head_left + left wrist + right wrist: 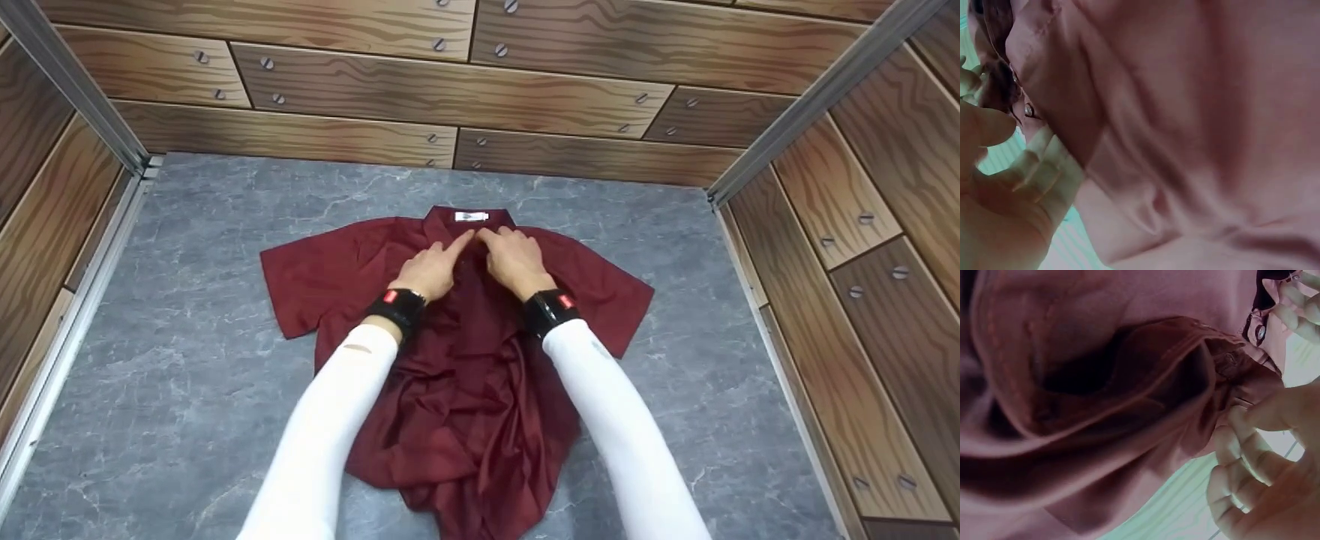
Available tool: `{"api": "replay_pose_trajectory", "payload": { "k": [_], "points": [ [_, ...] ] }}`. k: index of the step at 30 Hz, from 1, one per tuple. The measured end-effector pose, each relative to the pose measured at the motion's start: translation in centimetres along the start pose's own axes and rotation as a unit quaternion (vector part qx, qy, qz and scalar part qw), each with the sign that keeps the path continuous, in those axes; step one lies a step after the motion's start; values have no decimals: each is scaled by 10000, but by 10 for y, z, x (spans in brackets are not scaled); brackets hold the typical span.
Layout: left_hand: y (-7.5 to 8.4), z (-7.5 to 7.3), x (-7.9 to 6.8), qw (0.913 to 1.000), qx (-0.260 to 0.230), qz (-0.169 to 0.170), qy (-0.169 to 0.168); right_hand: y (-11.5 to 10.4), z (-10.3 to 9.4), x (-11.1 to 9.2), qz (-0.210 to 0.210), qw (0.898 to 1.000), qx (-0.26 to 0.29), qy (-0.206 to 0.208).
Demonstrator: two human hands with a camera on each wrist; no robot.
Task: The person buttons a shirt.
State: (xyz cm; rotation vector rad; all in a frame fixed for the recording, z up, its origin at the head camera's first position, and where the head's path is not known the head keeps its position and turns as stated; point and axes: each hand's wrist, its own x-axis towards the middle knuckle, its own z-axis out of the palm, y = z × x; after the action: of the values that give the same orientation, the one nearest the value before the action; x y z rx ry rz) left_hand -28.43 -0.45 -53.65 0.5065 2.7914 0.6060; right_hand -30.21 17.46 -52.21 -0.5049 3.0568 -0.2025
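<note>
A maroon short-sleeved shirt (pixel 472 420) lies front up on the grey surface, its collar at the far side with a white label inside. My left hand (pixel 427 271) is at the collar opening, index finger stretched toward the middle, holding the front edge. In the left wrist view, the fingers (pixel 1044 174) of that hand lie along the cloth edge near a small button (pixel 1029 110). Opposite it, my right hand (pixel 517 261) pinches the other front edge just below the collar. A button (pixel 1261 333) shows on the band close to both hands in the right wrist view.
The grey marbled surface (pixel 202 375) surrounds the shirt. Wood-patterned panels (pixel 360 82) stand at the back and both sides, with metal rails (pixel 82 315) along the corners and left edge. The lower shirt is bunched in folds between the forearms.
</note>
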Motion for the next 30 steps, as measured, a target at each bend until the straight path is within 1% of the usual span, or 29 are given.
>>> {"api": "replay_pose_trajectory", "payload": {
  "k": [4, 6, 7, 9, 11, 12, 14, 16, 17, 18, 20, 22, 23, 25, 28, 30],
  "points": [
    [7, -1, 7, 9984, 367, -273, -320, 4, 2, -5, -63, 9980, 550, 294],
    [9, -1, 10, 9973, 559, -334, -353, 6, 2, -9, -70, 9954, 886, 349],
    [10, 0, 11, 9968, 656, -335, -310, 7, 2, -10, -76, 9939, 1039, 369],
    [9, 1, 13, 9960, 839, -280, -104, 9, 2, -13, -90, 9907, 1296, 416],
    [8, 1, 15, 9952, 932, -218, 183, 11, 0, -16, -94, 9871, 1523, 475],
    [8, 0, 16, 9952, 888, -220, 335, 13, -1, -17, -95, 9850, 1640, 527],
    [7, -3, 17, 9960, 576, -286, 625, 15, -3, -20, -76, 9804, 1859, 649],
    [6, -7, 19, 9949, -34, -462, 897, 17, -6, -21, -60, 9754, 2064, 767],
    [6, -9, 20, 9923, -382, -562, 1035, 18, -8, -22, -53, 9730, 2154, 825],
    [5, -12, 21, 9882, -738, -665, 1163, 19, -9, -23, -44, 9706, 2243, 875],
    [4, -15, 22, 9769, -1388, -816, 1405, 20, -12, -23, -19, 9668, 2375, 947],
    [2, -16, 22, 9674, -1840, -875, 1502, 20, -13, -24, -9, 9637, 2484, 977],
    [0, -16, 22, 9650, -1983, -860, 1489, 19, -14, -24, 2, 9624, 2537, 969],
    [-2, -13, 21, 9633, -2176, -739, 1385, 18, -15, -24, 40, 9594, 2656, 949],
    [-7, -6, 20, 9654, -2348, -396, 1065, 17, -15, -24, 141, 9547, 2828, 918],
    [-9, -2, 19, 9662, -2449, -212, 775, 16, -15, -24, 229, 9506, 2943, 959]
  ]
}}
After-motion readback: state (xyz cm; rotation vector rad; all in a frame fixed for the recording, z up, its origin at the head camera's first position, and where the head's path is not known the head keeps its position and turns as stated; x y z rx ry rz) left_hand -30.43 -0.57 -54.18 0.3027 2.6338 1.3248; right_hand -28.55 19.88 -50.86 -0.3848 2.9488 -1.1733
